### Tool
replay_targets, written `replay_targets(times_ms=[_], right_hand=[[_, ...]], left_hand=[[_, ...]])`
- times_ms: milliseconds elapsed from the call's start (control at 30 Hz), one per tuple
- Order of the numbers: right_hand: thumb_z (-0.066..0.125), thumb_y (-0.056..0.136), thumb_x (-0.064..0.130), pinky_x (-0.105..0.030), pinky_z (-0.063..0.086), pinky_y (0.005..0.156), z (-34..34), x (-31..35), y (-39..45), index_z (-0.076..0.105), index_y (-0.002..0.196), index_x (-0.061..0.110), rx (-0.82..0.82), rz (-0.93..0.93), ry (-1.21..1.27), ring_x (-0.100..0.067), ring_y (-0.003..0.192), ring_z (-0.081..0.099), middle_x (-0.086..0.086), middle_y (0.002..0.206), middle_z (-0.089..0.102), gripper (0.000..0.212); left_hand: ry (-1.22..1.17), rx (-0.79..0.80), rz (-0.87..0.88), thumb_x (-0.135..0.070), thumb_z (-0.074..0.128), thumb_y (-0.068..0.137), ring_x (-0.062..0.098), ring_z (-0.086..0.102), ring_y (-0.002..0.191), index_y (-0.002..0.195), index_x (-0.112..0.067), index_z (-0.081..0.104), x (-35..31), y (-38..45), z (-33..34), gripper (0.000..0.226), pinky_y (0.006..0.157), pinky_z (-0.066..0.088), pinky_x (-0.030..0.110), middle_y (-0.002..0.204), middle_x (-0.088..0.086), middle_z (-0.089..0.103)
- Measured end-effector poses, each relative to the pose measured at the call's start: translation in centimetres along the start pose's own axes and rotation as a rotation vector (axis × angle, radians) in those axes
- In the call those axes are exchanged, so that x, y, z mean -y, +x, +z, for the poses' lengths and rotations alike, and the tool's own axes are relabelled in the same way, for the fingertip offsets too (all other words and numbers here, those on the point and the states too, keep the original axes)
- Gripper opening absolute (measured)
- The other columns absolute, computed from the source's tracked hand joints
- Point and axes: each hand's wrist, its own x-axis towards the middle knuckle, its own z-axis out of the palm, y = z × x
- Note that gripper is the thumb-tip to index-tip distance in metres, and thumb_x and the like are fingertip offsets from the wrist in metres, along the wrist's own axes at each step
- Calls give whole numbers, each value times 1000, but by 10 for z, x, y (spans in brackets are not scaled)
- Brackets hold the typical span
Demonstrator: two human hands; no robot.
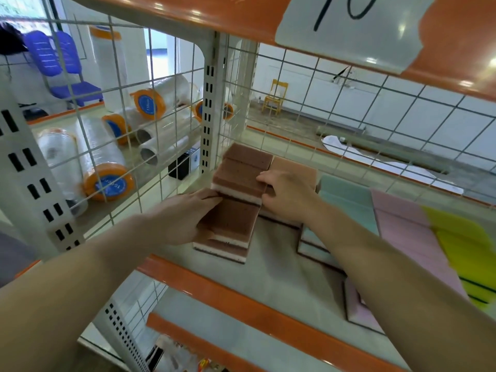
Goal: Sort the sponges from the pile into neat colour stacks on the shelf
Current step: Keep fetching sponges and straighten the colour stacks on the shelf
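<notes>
Brown sponges with white and dark layers form two stacks at the left of the shelf (268, 275): a front stack (230, 229) and a taller back stack (241, 173). My left hand (185, 216) presses against the left side of the brown stacks, thumb on the front stack's top. My right hand (287, 194) rests on the back stack's right edge, fingers curled over its top sponge. To the right lie an orange sponge (295, 165), teal sponges (346, 202), pink sponges (402, 232) and yellow sponges (464, 242) in rows.
A wire grid wall (128, 157) closes the shelf's left side and back. Rolls of plastic film (104, 170) lie on the neighbouring shelf. An orange shelf lip (241, 299) runs along the front, with an upper shelf (241, 20) overhead.
</notes>
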Motion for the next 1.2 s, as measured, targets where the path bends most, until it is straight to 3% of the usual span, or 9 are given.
replay_targets(times_ms=[333,567,867,1033,1200], right_hand=[[49,88,9,-37,44,95,0,7,-6,57,120,2,-4,30,9,-28,113,51,-15,126,55,34],[51,89,15,-27,30,108,6,6,-9,36,143,9,-20,10,-15,-20,135,35,-7,149,35,56],[50,87,10,-28,31,107,7,10,-44,42,138,5,-73,32,13,-23,132,39,-10,142,44,52],[50,91,15,-24,27,105,4,9,-75,34,144,15,-17,102,-25,-20,135,33,-5,149,36,55],[50,93,16,-19,19,104,7,6,-105,28,146,13,-12,155,-58,-20,137,30,-6,152,30,58]], left_hand=[[-5,-90,27,-26,52,93,10,27,139,149,-29,16,3,-3,12,67,109,33,29,155,-12,17],[-59,-118,35,-38,56,90,11,31,135,148,-29,19,-6,-9,7,69,107,30,26,153,-14,21],[-53,-120,72,-40,52,91,10,31,135,148,-30,17,-29,-18,-1,68,104,30,25,152,-15,20],[-133,-181,122,-37,57,88,13,36,133,146,-25,27,-44,-22,3,66,105,29,27,147,-8,34],[-113,-230,153,-37,58,88,15,40,130,142,-22,36,-61,-26,8,61,104,31,27,142,-7,39]])
